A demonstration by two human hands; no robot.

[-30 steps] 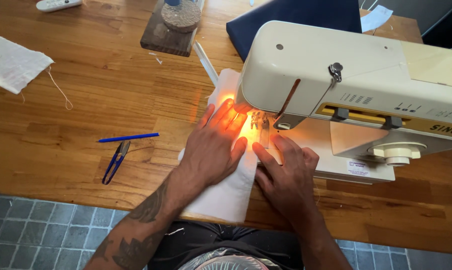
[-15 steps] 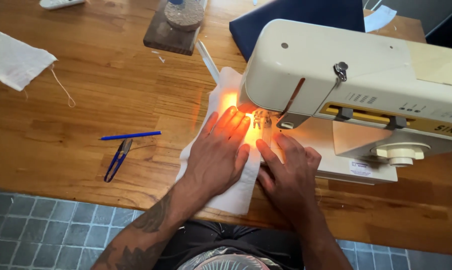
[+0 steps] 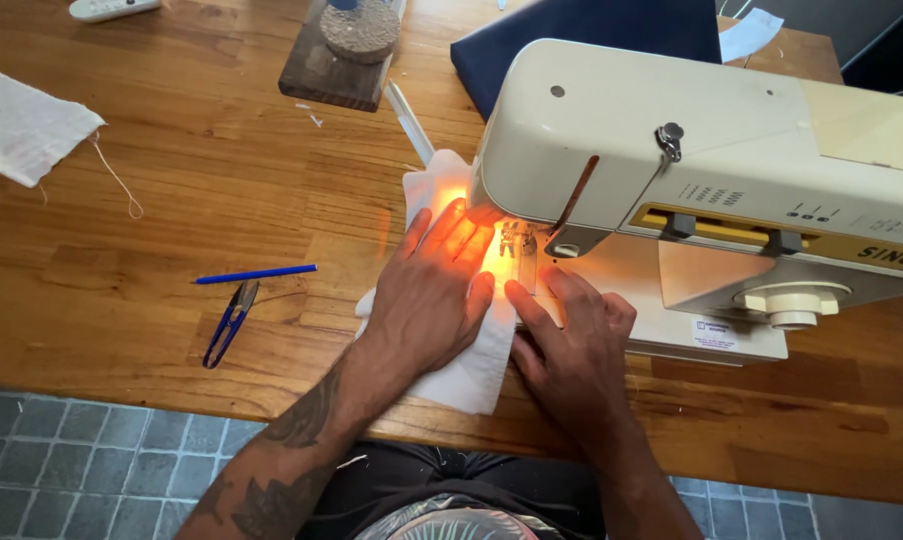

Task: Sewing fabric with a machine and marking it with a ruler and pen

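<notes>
Left hand (image 3: 426, 300) flat, palm down, fingers spread and pointing away from the body, fingertips lit orange. Left forearm tattooed, angled up from lower left. Right hand (image 3: 571, 345) just beside it, palm down, fingers extended forward, index finger close to the left thumb. Both wrists low and straight.

It looked like a home sewing corner: a cream sewing machine (image 3: 711, 190) stood on a wooden table (image 3: 171, 230) over grey floor tiles (image 3: 61, 460).

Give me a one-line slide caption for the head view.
Both hands, left and right, press white cloth flat under a cream sewing machine on a wooden table.
</notes>
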